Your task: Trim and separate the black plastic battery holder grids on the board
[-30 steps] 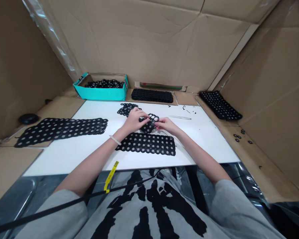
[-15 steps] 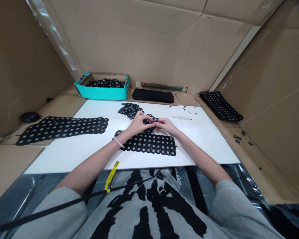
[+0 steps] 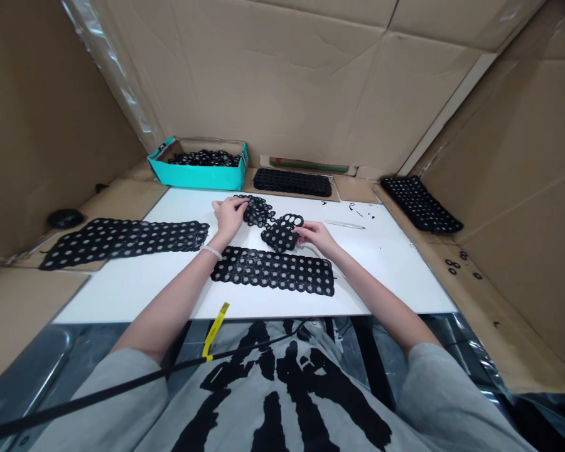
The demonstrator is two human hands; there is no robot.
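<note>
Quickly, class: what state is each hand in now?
Left hand: open, touching the far black ring patch.
Right hand: closed on the small black ring patch.

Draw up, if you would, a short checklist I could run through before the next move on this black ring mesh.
The right hand has its fingers on the small mesh piece: ok.
The left hand touches the upper mesh piece: cannot tell, they look in contact.
The long mesh strip lies flat on the white board: ok.
The loose black rings sit off the board, on cardboard: not ok.
The teal box holds its rings inside: ok.
</note>
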